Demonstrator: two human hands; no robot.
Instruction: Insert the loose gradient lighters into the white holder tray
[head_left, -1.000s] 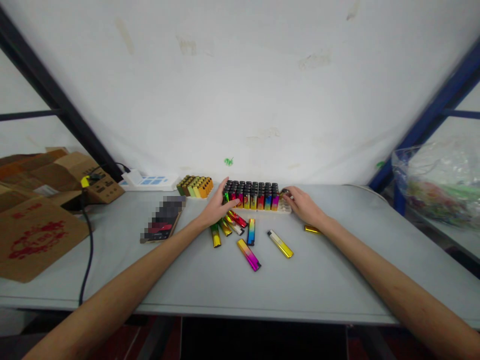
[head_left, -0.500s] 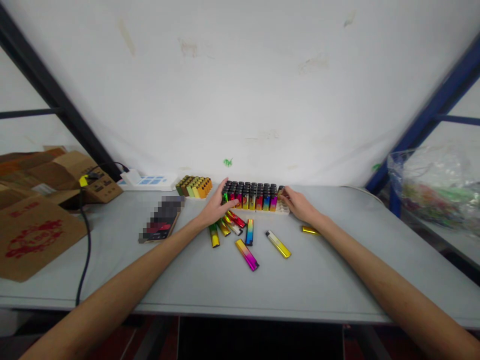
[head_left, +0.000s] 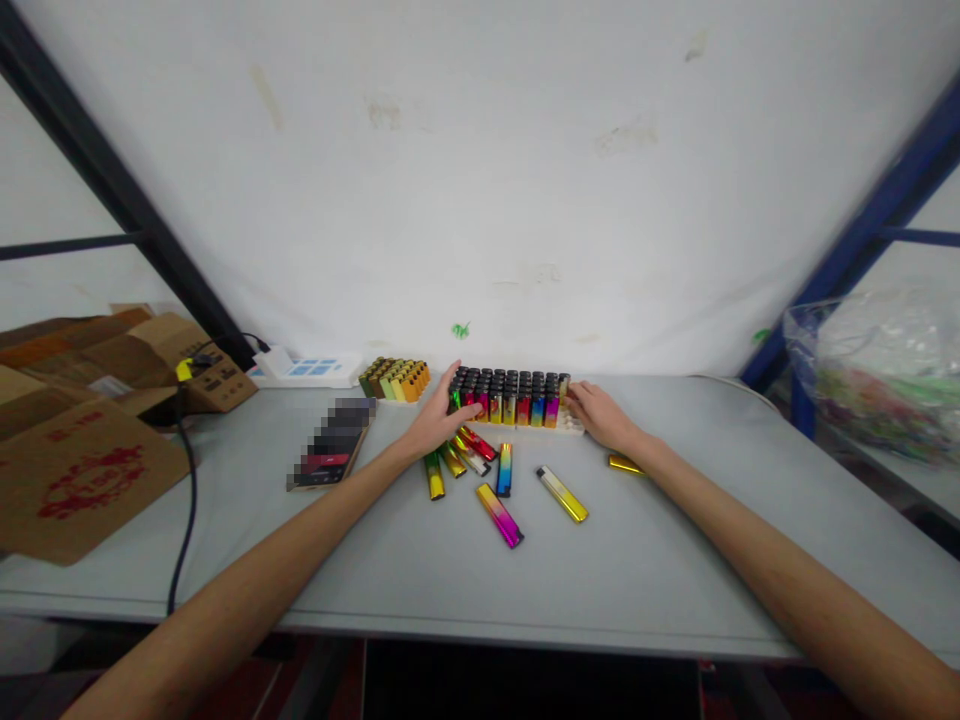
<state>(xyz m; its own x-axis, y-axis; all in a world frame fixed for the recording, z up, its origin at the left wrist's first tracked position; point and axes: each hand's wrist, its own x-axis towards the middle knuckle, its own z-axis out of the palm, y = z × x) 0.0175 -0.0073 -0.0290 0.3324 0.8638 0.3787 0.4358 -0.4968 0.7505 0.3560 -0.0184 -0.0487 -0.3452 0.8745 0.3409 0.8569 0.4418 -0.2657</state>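
Observation:
Rows of upright lighters (head_left: 508, 405) with black tops and shiny coloured bodies stand in a white tray (head_left: 529, 430) near the wall. My left hand (head_left: 439, 418) clasps the left end of this block, thumb across the front row and fingers toward the back. At the right end, my right hand (head_left: 596, 412) pinches a gold lighter (head_left: 564, 384) beside the last filled column; its lower part is hidden by the fingers. In front lie loose lighters: a yellow-and-magenta one (head_left: 500, 516), a silver-and-yellow one (head_left: 562, 494), a blue one (head_left: 505, 470), and several bunched below my left hand.
A second block of gold and green lighters (head_left: 395, 380) stands at the back left, next to a white power strip (head_left: 311, 370). A phone (head_left: 332, 445) lies left of my forearm. Cardboard boxes (head_left: 90, 470) crowd the far left; a clear plastic bag (head_left: 877, 370) is at the right.
The whole view has shifted slightly, so everything appears a little further right and lower. The gold lighter in my right hand sits slightly closer to the filled columns. My left hand keeps its hold.

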